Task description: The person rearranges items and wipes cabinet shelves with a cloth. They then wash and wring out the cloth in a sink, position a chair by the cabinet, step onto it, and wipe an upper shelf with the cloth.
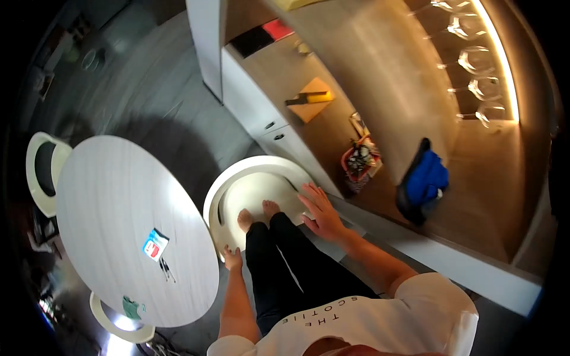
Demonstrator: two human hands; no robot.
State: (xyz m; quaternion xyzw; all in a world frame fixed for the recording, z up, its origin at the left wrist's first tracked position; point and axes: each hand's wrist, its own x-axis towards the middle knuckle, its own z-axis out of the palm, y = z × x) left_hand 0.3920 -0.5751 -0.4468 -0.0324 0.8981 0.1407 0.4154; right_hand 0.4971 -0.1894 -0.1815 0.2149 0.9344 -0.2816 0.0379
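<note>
I am standing barefoot on the seat of a white rounded chair (261, 193). My right hand (322, 212) is open with its fingers spread, over the chair's right rim beside the cabinet. My left hand (232, 258) is lower, at the chair's left edge next to the table; its fingers look apart and nothing shows in them. Whether either hand touches the chair, I cannot tell. The oval table (119, 196) holds a blue, white and red packet (155, 244), thin dark-tipped items (167, 270) and a green item (132, 307).
On the right is a wooden shelf unit with white cabinet doors (252, 98). Its shelves carry a blue and black bag (423, 183), a red basket (361, 160) of small things, a yellow and black tool (310, 98) and hanging glasses (475, 60). Other white chairs (44, 172) flank the table.
</note>
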